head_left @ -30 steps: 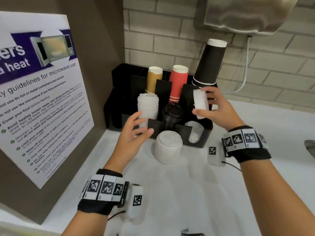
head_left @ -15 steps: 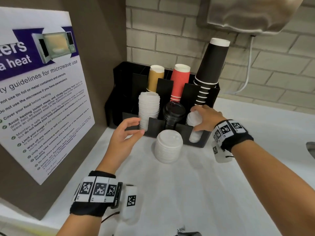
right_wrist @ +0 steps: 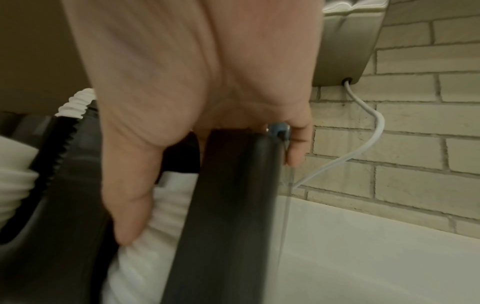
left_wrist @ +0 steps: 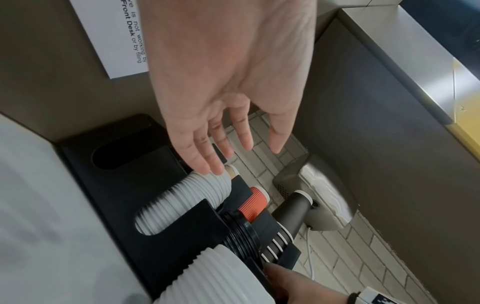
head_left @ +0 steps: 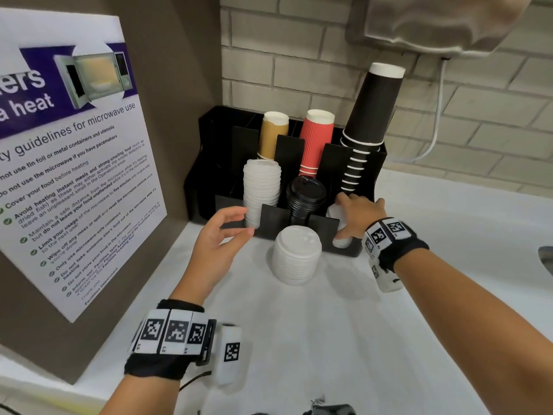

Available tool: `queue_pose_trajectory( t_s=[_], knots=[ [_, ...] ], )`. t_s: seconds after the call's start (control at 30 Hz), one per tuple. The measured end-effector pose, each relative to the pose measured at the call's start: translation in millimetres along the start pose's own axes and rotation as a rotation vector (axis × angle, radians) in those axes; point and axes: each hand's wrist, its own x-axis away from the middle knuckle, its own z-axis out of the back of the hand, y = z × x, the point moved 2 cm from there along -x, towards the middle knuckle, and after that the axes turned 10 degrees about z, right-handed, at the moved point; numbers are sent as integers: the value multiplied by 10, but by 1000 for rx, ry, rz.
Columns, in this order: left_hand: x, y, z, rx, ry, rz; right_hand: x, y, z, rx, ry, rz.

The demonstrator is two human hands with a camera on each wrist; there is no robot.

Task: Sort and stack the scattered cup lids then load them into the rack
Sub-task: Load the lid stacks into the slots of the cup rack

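A black rack [head_left: 215, 151] stands in the counter's back corner. Its left front slot holds a tall stack of white lids [head_left: 261, 190] and its middle slot holds black lids [head_left: 305, 196]. My right hand [head_left: 347, 217] grips a short stack of white lids [head_left: 342, 242] down in the right front slot, with fingers over the top and the thumb [right_wrist: 130, 205] against the front. In the right wrist view these white lids [right_wrist: 145, 257] sit beside the rack wall [right_wrist: 228, 205]. Another stack of white lids [head_left: 297, 256] stands loose on the counter before the rack. My left hand [head_left: 236, 223] hovers open and empty by the left slot.
Upside-down brown cups [head_left: 273, 136], red cups [head_left: 317, 142] and a tall black cup stack [head_left: 371, 115] fill the rack's back row. A microwave poster [head_left: 68, 163] covers the left wall. A metal dispenser [head_left: 434, 22] with a white cable hangs above. The white counter [head_left: 329, 339] stretches toward me.
My right hand has carried its white lids down from in front of the black cups into the rack's right front slot. The left hand has barely shifted.
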Motion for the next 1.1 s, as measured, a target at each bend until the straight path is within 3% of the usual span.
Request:
queue_pose_trajectory(
  t_s=[0.27,0.3,0.37,0.43,0.47,0.53,0.6,0.67,0.97,1.1],
  knots=[
    [-4,-13,6,-1,3,4,149,-32,74,39,-79,7],
    [-4,-19,13,0,6,5,191,-49,126,17,-15,3],
    [-12,-33,25,-3,11,5,273,-125,248,-107,245,24],
    [-13,-52,19,-6,12,7,352,-290,328,-322,456,132],
    [-13,-61,14,-6,10,7,372,-400,335,-415,454,200],
    [-16,-74,3,-8,6,10,380,-620,262,-504,255,283],
    [-16,-83,-3,-11,3,12,352,-761,139,-485,25,274],
    [-13,-92,-3,-10,2,12,316,-835,36,-462,-43,249],
    [17,-109,31,-12,11,19,247,-971,-115,-469,15,191],
    [25,-112,3,-14,-1,25,298,-910,2,-504,106,195]
  ],
)
